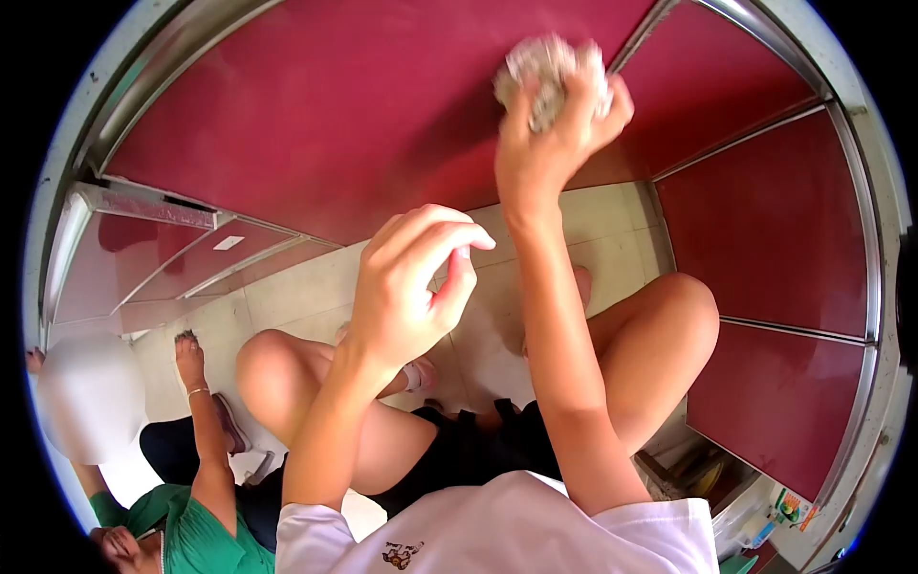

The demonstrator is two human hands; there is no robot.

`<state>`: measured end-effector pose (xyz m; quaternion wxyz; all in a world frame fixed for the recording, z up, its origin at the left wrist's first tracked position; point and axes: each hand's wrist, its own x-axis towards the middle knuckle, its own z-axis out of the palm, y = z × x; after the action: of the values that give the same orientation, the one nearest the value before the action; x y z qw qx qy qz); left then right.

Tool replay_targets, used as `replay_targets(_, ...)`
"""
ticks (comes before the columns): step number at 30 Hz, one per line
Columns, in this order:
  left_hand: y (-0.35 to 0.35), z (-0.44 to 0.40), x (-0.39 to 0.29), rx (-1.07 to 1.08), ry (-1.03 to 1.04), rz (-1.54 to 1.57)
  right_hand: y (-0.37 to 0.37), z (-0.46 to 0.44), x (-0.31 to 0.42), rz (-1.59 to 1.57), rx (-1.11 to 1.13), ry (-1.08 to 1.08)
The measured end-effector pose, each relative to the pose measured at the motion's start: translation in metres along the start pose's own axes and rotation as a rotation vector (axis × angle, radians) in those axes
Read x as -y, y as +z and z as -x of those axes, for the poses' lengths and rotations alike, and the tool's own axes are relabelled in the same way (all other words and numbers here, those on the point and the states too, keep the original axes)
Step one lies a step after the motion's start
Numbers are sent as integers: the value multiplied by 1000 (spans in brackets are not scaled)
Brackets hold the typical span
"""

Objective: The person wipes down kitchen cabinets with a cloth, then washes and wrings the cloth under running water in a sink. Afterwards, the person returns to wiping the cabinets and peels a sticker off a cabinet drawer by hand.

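My right hand is closed on a crumpled, greyish-white rag. The rag lies against a glossy red cabinet panel, near the metal strip at its right edge. Motion blurs the rag and fingertips a little. My left hand hangs in the air below and to the left, in front of the panel's lower edge. Its fingers are loosely curled, the thumb stands apart from them, and nothing shows in it.
More red doors with metal trim stand to the right. Below them, an open compartment holds several items. At the left, a person in a green top crouches by lower cabinets. My bent knees are over the tiled floor.
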<state>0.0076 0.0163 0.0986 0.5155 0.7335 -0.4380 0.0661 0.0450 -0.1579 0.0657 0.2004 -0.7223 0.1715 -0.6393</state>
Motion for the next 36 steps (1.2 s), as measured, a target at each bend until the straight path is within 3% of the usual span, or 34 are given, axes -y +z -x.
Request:
replay_targets(2, -4, 0, -1, 34, 47, -9, -11, 53, -41, 74, 167, 226)
replay_targets(5, -5, 4, -1, 57, 100, -32, -6, 117, -84, -96, 207, 854)
replay_targets(6, -6, 5, -2, 65, 131, -35, -3, 112, -85, -101, 210, 852)
replay_targets(8, -8, 13, -10, 96, 97, -17, -3, 99, -81, -557, 127, 1241)
replay_targets(11, -6, 14, -11, 122, 140, 37, -5, 51, -21, -352, 181, 974)
replay_targets(16, -8, 22, -18, 112, 215, 51, 18, -24, 75, -228, -22, -101)
replay_targets(20, -10, 22, -17, 46, 257, 51, 46, -13, 61, -281, -127, -317)
replay_targets(22, -11, 22, -16, 29, 261, 47, 45, 37, 25, -292, 22, -177)
replay_targets(24, -13, 19, -13, 64, 272, 25, 25, 98, -11, -99, 238, -121)
replay_targets(26, -14, 16, -11, 66, 281, 26, 14, 171, -63, -55, 418, 204)
replay_targets(28, -10, 19, -13, 104, 270, 3, 10, 196, -81, -97, 343, 718)
replay_targets(29, -9, 19, -17, 102, 273, 37, 11, 188, -85, -40, 320, 499)
replay_targets(30, -8, 21, -20, 98, 283, 41, 11, 148, -49, -273, 278, 766)
replay_targets(33, -9, 25, -24, 99, 327, 41, 13, 73, 11, -373, 116, 472)
replay_targets(36, -7, 28, -25, 63, 347, -1, 26, -6, 66, -270, 5, -156)
